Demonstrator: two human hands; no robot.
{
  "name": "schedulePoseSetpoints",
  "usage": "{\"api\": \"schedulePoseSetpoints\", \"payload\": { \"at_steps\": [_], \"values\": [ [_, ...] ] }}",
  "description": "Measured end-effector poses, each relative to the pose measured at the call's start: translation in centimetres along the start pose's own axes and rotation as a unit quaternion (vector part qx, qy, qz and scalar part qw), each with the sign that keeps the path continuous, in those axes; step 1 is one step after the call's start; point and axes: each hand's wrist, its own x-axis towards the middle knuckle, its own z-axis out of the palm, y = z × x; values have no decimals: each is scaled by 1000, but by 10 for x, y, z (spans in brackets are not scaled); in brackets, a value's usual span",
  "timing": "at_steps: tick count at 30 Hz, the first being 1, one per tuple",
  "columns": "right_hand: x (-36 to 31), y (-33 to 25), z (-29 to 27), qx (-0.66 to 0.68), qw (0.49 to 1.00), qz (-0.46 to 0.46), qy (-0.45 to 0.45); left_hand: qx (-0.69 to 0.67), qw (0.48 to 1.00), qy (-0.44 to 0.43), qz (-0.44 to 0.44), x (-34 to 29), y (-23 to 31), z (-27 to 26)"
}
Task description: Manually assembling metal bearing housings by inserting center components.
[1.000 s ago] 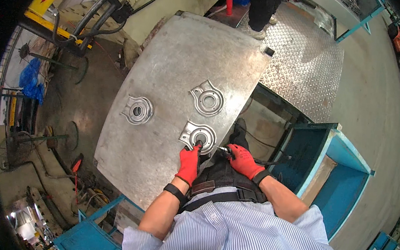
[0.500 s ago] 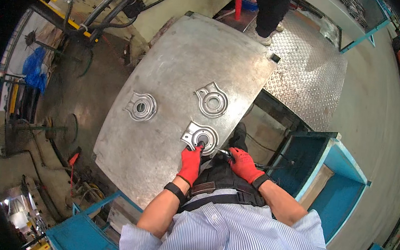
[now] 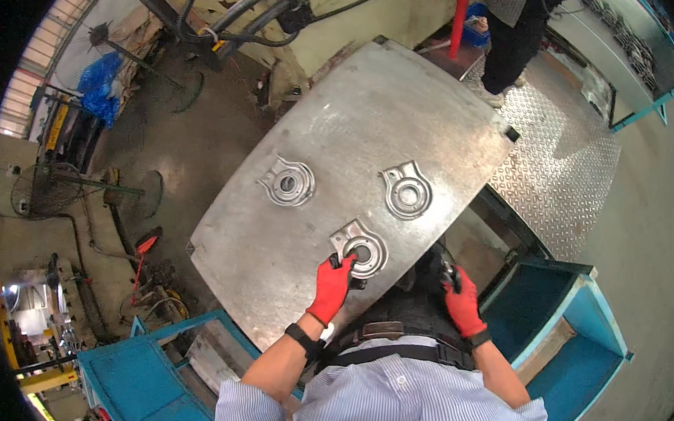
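head view, left one of two side-by-side fisheyes worn on person's head; looks steeply down past striped shirt (image 3: 368, 406), nearest thing, at lower edge; left hand (image 3: 332, 287) and right hand (image 3: 465, 303) at middle range, below centre; metal table (image 3: 360, 124) mid-view, seen from above, aslant; tread plate (image 3: 552, 177) and another person's legs (image 3: 508, 53) farther off, toward top; straight edges bowing near rim; corners black

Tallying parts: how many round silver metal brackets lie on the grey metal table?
3: a round silver metal bracket at left, another at right, a third lower down, touched by the red-gloved left hand.
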Motion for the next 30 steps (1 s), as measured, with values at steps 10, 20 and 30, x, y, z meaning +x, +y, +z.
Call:
{"api": "schedulePoseSetpoints", "payload": {
  "at_steps": [10, 20, 30],
  "values": [
    [-14, 45, -42, 8, 998, 44, 48, 181, 953, 237, 57, 106, 57, -118],
    [-10, 45, -61, 0, 995, 68, 71, 318, 932, 172, 13, 157, 74, -130],
    [7, 45, -50, 2, 994, 51, 97, 37, 991, -6, -128, 153, 90, -147]
  ]
}}
